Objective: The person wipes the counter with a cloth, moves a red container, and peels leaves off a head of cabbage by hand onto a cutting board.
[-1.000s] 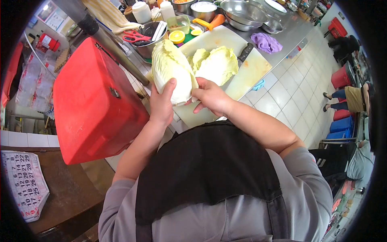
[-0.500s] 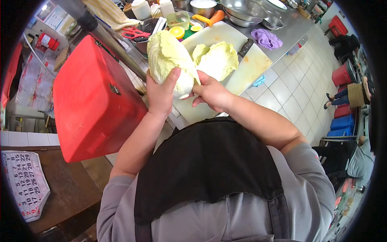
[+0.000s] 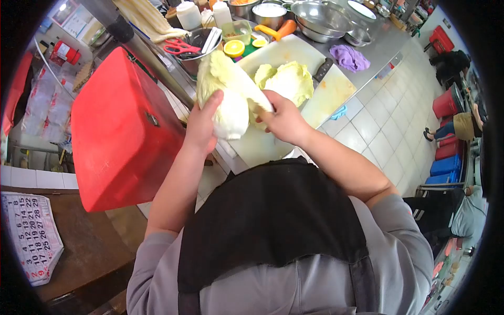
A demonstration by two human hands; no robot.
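Note:
A pale head of napa cabbage [image 3: 231,113] is held up by my left hand [image 3: 202,123], whose thumb lies along its side. My right hand [image 3: 286,118] pinches the white base of a cabbage leaf [image 3: 245,84] that stands away from the head; its upper part still lies against the cabbage. Behind, loose cabbage leaves [image 3: 289,81] lie on a white cutting board [image 3: 336,92]. A knife with a dark handle [image 3: 323,69] rests on the board beside those leaves; its blade is mostly hidden.
Left of my arms stands a big red box [image 3: 121,136], by a metal pole [image 3: 157,63]. Red scissors [image 3: 181,47], an orange half [image 3: 234,48], steel bowls [image 3: 320,18] and a purple cloth [image 3: 350,58] sit along the counter. People are at far right on the tiled floor [image 3: 367,118].
My right hand has moved slightly right and pulled the leaf's base out from the cabbage, opening a gap. The head of cabbage has tilted and shifted a little right and down.

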